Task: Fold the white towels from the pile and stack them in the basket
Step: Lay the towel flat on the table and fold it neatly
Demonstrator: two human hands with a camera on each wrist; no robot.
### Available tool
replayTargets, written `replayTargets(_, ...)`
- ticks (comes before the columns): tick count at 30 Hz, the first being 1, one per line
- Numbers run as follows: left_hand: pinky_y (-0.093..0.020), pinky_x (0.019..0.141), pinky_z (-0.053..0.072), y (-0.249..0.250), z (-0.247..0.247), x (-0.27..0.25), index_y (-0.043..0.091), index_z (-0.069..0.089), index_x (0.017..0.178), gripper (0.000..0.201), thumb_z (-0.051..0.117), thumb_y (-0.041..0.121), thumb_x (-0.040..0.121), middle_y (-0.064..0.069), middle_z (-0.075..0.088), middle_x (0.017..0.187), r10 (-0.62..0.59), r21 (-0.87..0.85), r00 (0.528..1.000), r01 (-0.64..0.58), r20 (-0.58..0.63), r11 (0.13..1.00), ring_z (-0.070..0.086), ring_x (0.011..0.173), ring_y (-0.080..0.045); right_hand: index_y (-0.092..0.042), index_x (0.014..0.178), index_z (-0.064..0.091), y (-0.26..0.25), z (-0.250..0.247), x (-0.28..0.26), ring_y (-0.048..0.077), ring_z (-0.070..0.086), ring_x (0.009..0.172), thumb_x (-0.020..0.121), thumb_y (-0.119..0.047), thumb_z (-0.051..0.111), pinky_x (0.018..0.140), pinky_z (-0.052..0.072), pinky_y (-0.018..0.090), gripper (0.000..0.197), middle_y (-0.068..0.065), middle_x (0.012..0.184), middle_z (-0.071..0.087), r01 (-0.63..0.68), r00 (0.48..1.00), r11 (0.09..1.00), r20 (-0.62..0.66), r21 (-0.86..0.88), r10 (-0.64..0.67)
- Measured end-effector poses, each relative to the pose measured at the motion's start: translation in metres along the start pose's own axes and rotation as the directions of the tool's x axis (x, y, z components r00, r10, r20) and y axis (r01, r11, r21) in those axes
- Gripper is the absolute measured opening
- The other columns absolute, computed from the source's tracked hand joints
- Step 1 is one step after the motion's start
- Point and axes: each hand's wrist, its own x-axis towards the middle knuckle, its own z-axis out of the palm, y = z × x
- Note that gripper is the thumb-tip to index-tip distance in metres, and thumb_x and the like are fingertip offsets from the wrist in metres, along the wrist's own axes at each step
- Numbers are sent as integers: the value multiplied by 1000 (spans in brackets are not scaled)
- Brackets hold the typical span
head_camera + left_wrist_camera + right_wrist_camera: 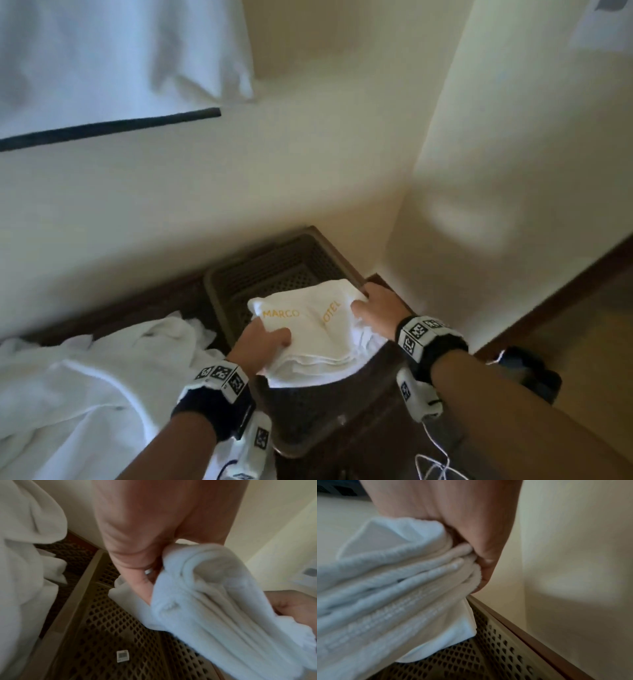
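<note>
A folded white towel (308, 332) with yellow lettering hangs over the open brown perforated basket (274, 270). My left hand (263, 342) grips its near left edge, thumb on top. My right hand (376, 305) grips its right edge by the basket's rim. The left wrist view shows my left hand (144, 574) pinching the stacked towel layers (214, 608) above the basket's perforated floor (120, 635). In the right wrist view my right hand (479, 561) clamps the towel's folds (393, 588) just above the basket wall (501, 642).
A pile of loose white towels (85, 387) lies to the left of the basket. The basket sits in a corner between cream walls (513, 171). A small white label (122, 655) lies on the basket floor. A white sheet (102, 51) hangs at upper left.
</note>
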Motion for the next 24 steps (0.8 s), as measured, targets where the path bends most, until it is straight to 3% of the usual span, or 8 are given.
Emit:
replayTargets(2,-27,63,48,2,2,21,6,58,120,44,71,20,80,-7,64,104,-31,48,995,36,-93,998,62,89,-18,-4,98,57,-4,-2,37,19,56,70,88,-24,55,56,42,29,23,10,90,62,41,999,998,34,-54,-39)
replayTargets(3,-24,61,44,1,3,32,5,56,121,45,71,19,81,-7,63,105,-33,76,990,43,-136,996,61,89,-17,-5,97,57,-5,0,53,19,55,70,88,-23,54,55,39,28,20,9,89,61,58,997,997,51,-54,-55)
replayTargets(7,-32,79,47,-11,12,66,6,54,123,46,73,14,82,-6,62,115,-96,12,946,105,-308,994,59,102,-23,-13,89,53,3,19,110,26,57,83,87,-18,51,69,43,33,5,5,89,58,95,990,995,103,-7,-93)
replayTargets(10,-33,82,45,-32,28,84,8,54,114,32,69,4,85,-6,61,111,-181,-60,897,172,-404,983,56,98,-23,-8,102,54,21,42,140,27,56,88,88,-12,49,74,44,33,15,8,99,58,61,988,998,142,-34,-56)
replayTargets(14,-37,96,48,-80,63,98,7,54,123,39,67,7,86,-15,63,126,-330,-16,873,347,-359,938,60,113,-33,-4,112,51,61,80,159,34,57,104,89,-7,49,84,48,36,23,17,121,56,-1,971,977,232,-211,51)
replayTargets(17,-37,102,46,-104,90,95,8,49,137,50,63,10,88,-16,58,135,-417,83,864,455,-283,887,56,123,-36,-2,123,47,87,97,152,37,58,112,91,-10,53,87,52,39,34,18,129,54,-36,940,920,299,-390,164)
replayTargets(20,-34,98,48,-105,100,91,9,49,139,51,62,18,91,-16,59,135,-433,252,879,473,-200,844,58,121,-34,-3,118,55,95,95,145,34,65,103,93,-12,53,81,55,37,26,17,120,63,24,917,828,342,-561,205)
replayTargets(24,-34,85,54,-78,84,80,5,57,123,37,59,29,94,-14,62,122,-392,522,909,404,-139,752,64,107,-31,-3,109,64,80,83,143,32,68,94,94,-15,54,74,55,35,22,15,109,69,144,919,727,364,-672,154)
